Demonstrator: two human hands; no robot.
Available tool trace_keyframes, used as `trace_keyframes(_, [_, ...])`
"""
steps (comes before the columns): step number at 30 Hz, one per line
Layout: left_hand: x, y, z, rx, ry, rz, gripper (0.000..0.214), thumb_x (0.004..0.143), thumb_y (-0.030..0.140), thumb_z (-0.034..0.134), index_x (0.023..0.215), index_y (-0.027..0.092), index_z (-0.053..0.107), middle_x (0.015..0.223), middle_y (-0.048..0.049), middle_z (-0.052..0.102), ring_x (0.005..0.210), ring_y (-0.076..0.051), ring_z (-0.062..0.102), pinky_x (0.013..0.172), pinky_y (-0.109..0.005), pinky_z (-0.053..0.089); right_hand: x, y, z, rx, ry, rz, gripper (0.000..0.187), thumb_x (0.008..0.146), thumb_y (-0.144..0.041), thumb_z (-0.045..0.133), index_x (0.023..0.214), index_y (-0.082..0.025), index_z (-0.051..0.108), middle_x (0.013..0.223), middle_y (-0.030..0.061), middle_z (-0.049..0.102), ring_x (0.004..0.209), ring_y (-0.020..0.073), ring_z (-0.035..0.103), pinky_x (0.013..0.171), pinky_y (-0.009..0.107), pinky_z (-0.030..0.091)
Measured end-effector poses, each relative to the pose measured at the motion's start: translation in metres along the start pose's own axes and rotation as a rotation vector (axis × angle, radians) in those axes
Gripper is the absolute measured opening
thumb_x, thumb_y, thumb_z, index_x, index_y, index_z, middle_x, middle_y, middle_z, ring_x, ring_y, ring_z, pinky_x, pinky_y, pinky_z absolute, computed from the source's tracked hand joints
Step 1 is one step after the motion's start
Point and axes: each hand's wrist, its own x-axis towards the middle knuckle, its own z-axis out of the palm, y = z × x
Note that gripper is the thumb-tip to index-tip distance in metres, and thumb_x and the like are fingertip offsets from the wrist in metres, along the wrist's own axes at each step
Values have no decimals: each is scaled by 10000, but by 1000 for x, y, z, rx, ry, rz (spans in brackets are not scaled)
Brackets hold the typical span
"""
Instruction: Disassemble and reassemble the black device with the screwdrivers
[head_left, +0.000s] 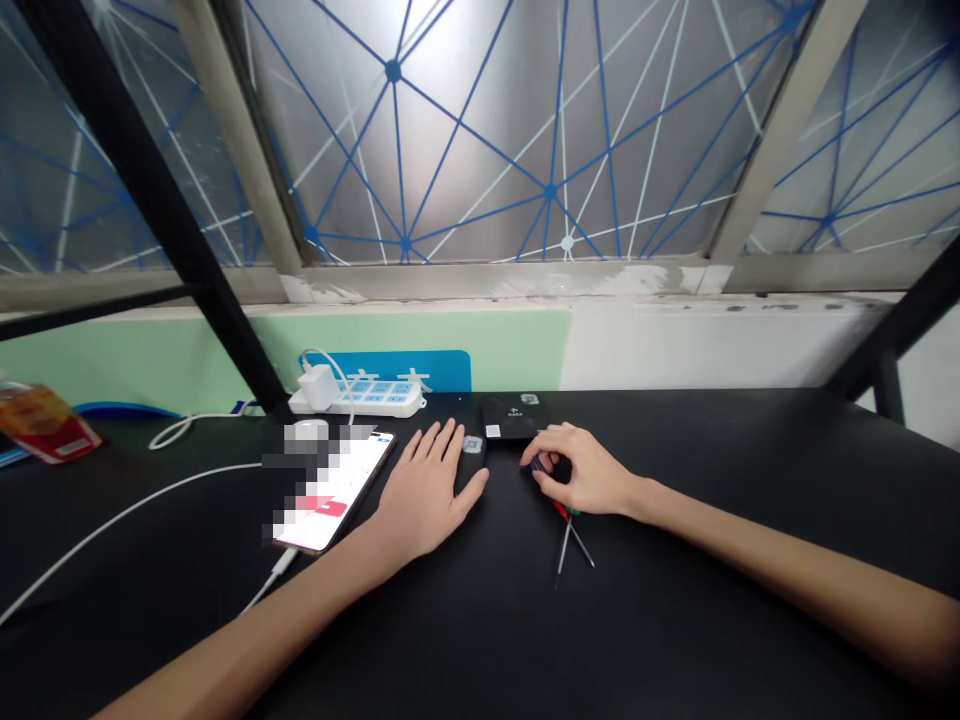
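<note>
My left hand (424,492) lies flat on the black table, fingers stretched out and slightly apart. Between its forefinger and thumb is a small black device (471,463) with a pale sticker on top; the hand partly covers it. My right hand (589,470) is closed, thumb and fingers curled around a small dark thing (535,463) that I cannot make out. Below that hand, two thin screwdrivers (564,548) lie crossed, showing red and green handle ends and metal shafts. Just behind both hands sits a flat black box (513,415) with white print and a label.
Left of my left hand lies a lit phone (341,495) with a white cable (283,563) plugged in. A white power strip (382,398) with a charger (318,387) stands against the wall. A red-orange pouch (49,422) is far left. Black frame bars (161,200) slant at both sides.
</note>
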Motion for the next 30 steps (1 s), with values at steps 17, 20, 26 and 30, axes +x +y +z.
trace_keyframes(17, [54, -20, 19, 29, -5, -70, 676, 1005, 529, 228, 1480, 71, 376, 1556, -161, 320, 1459, -293, 244, 1185, -463, 196, -8, 5, -5, 83, -94, 0, 156, 709, -129, 591, 841, -188, 649, 699, -21, 584, 574, 111, 490, 579, 238, 383])
trace_keyframes(20, [60, -21, 22, 35, -4, -72, 667, 1010, 498, 221, 1472, 45, 383, 1555, -168, 314, 1458, -282, 253, 1187, -445, 205, -8, 6, -5, 86, -90, -14, 156, 711, -125, 589, 841, -188, 648, 701, -17, 589, 578, 113, 494, 587, 240, 390])
trace_keyframes(26, [62, -17, 13, 43, 13, -63, 654, 1023, 464, 207, 1474, 17, 365, 1559, -177, 302, 1456, -285, 256, 1186, -445, 215, -11, 8, -5, 88, -84, -14, 148, 730, -132, 594, 856, -190, 648, 697, -21, 573, 593, 116, 515, 607, 245, 399])
trace_keyframes(30, [41, -4, 4, 34, 18, -20, 645, 1023, 470, 214, 1475, 37, 374, 1556, -165, 323, 1446, -278, 285, 1192, -429, 213, -12, 9, -7, 88, -83, -14, 149, 747, -135, 588, 870, -190, 651, 706, -18, 578, 604, 117, 519, 621, 249, 405])
